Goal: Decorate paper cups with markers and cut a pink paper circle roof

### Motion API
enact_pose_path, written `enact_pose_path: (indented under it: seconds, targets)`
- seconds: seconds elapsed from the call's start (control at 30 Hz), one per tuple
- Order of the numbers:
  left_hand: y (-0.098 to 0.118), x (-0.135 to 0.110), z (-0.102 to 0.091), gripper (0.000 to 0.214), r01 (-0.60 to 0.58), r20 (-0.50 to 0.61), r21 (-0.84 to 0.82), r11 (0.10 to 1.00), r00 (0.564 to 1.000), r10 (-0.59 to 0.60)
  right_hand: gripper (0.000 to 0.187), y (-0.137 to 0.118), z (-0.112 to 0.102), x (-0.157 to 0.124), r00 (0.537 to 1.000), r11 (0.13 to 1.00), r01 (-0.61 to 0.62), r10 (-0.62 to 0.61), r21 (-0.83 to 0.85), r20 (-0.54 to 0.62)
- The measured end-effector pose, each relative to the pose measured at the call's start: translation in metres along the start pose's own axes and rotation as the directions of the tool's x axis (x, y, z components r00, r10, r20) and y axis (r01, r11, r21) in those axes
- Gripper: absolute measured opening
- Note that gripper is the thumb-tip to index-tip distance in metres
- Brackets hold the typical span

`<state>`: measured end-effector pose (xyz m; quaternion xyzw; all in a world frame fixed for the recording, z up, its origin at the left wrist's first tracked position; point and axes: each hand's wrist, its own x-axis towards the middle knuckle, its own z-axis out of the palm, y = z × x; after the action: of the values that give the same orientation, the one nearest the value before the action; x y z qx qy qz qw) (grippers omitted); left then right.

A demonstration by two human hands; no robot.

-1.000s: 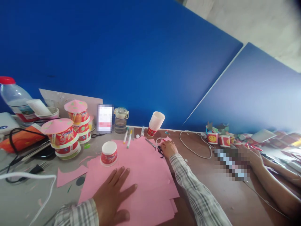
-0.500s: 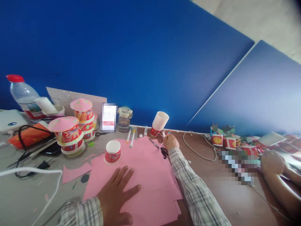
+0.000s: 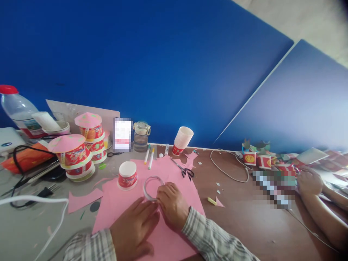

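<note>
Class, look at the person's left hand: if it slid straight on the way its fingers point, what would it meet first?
Most likely the right hand, just ahead of the left hand on the pink paper and gripping the tape ring; whether they already touch is unclear.

Deep blue partition panel [image 3: 136, 54] stands upright along the back of the bench [image 3: 258, 224]. A second, paler blue panel [image 3: 304, 108] meets it at right, with a thin white edge between them. Pale wall [image 3: 318, 25] above both. Bench top grey at left, brown at right. Light soft and even.
</note>
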<state>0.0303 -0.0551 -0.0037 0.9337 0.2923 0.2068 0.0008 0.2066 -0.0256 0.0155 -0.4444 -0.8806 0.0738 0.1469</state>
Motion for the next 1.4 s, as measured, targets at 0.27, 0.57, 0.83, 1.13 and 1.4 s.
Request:
enact_pose_path:
  seconds: [0.27,0.57,0.83,1.13,1.4]
  targets:
    - [0.005,0.0,-0.001,0.051,-0.032,0.005,-0.036,0.999,0.999,0.032,0.029,0.01,0.021,-0.012,0.985,0.993,-0.093,0.102,0.067,-0.139]
    - [-0.001,0.004,-0.007,0.046,-0.23,-0.01,0.134,0.964,0.972,0.234,0.058,0.024,0.044,-0.013,0.972,0.978,-0.175,0.189,0.11,-0.14]
    - [0.005,0.001,0.006,0.04,-0.17,0.086,0.078,0.982,0.983,0.163,0.049,0.018,0.042,-0.018,0.962,0.974,-0.113,0.158,0.199,-0.225]
    - [0.004,0.009,0.0,0.014,-0.094,-0.043,0.105,0.99,0.994,0.099,0.04,0.019,0.035,-0.015,0.963,0.97,-0.019,0.083,0.243,-0.255]
    - [0.003,0.008,0.005,0.012,-0.01,-0.093,0.088,0.996,0.996,0.018,0.057,0.022,0.038,-0.022,0.972,0.981,-0.012,0.057,0.193,-0.228]
